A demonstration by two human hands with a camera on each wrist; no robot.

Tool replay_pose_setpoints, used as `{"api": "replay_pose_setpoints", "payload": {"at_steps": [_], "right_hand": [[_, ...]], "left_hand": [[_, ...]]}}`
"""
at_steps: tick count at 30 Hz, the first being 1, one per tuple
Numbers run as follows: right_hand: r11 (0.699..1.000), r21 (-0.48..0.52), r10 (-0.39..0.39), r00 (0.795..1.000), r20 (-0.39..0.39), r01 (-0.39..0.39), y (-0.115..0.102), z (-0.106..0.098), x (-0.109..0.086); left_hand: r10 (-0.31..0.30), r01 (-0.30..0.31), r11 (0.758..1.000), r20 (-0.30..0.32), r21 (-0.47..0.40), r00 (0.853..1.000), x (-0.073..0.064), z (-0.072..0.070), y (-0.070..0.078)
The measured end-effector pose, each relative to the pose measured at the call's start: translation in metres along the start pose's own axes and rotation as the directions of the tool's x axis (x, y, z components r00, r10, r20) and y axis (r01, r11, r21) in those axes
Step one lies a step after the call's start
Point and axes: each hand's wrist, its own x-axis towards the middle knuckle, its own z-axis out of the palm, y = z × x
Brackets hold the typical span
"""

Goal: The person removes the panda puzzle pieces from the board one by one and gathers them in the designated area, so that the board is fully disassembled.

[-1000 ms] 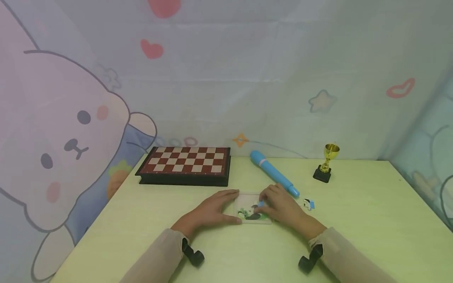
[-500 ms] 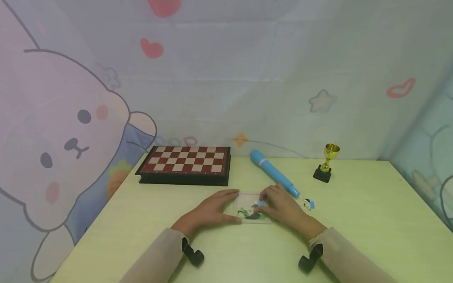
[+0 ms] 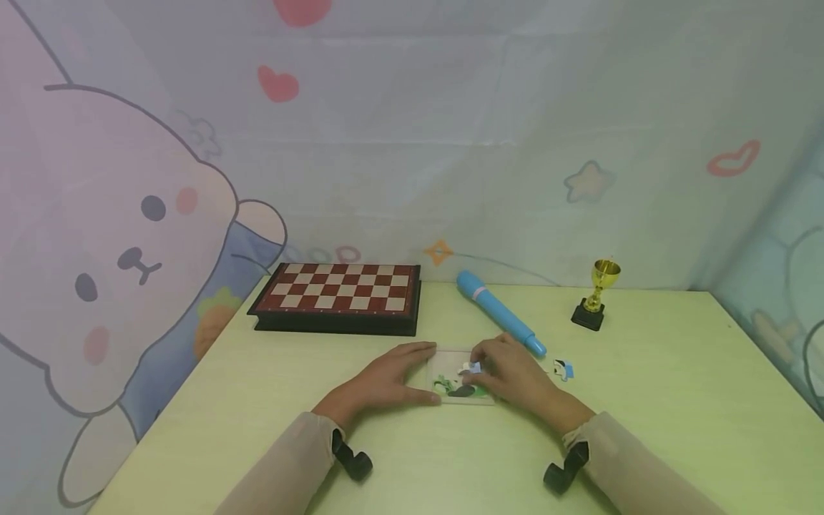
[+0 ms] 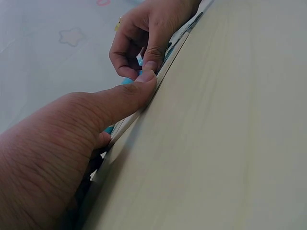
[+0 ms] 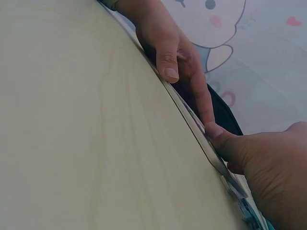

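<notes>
A shallow clear-rimmed puzzle tray lies on the table, with green-and-dark picture pieces along its near side. My left hand holds the tray's left side, thumb at the near corner and fingers at the far one. Over the tray's right part, my right hand pinches a small white-and-blue puzzle piece between thumb and fingers. In the left wrist view the left thumb presses the tray's near edge. The right thumb is low over the tray in the right wrist view.
Loose puzzle pieces lie right of the right hand. Behind the tray are a chessboard box and a blue pen-shaped stick. A small gold trophy cup on a black base stands back right, before a printed cloth backdrop.
The white-and-blue piece has turned slightly in my right fingers and more of it shows. Both hands stay around the tray; the head view has shifted a little.
</notes>
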Motion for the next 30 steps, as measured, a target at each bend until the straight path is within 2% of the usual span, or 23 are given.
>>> {"api": "replay_pose_setpoints", "payload": {"at_steps": [4,8,14,18,25,28,30], "right_hand": [[0.998,0.025,-0.052,0.998,-0.019,0.052,-0.002,0.0,0.002],[0.987,0.116,-0.109,0.993,-0.045,0.114,-0.003,0.001,0.002],[0.964,0.17,-0.182,0.973,-0.139,0.205,0.005,0.0,-0.007],[0.958,0.199,-0.174,0.971,-0.162,0.205,0.012,-0.011,-0.022],[0.95,0.232,-0.163,0.966,-0.202,0.208,0.035,-0.043,-0.058],[0.961,0.199,-0.143,0.962,-0.233,0.191,0.048,-0.056,-0.072],[0.972,0.181,-0.103,0.965,-0.242,0.149,0.057,-0.063,-0.081]], "left_hand": [[0.001,-0.001,1.0,-0.003,0.011,1.0,0.0,-0.002,-0.001],[-0.009,0.009,1.0,-0.006,-0.005,1.0,-0.001,-0.002,-0.003],[-0.013,0.013,1.0,-0.001,-0.012,1.0,0.0,0.002,-0.005],[-0.007,0.007,1.0,-0.008,-0.004,1.0,0.001,0.004,-0.003],[-0.012,0.012,1.0,0.002,0.016,1.0,0.001,0.005,-0.001],[-0.014,0.014,1.0,0.0,0.024,1.0,0.001,0.004,-0.002],[-0.019,0.019,1.0,0.001,0.021,1.0,0.0,0.003,-0.001]]}}
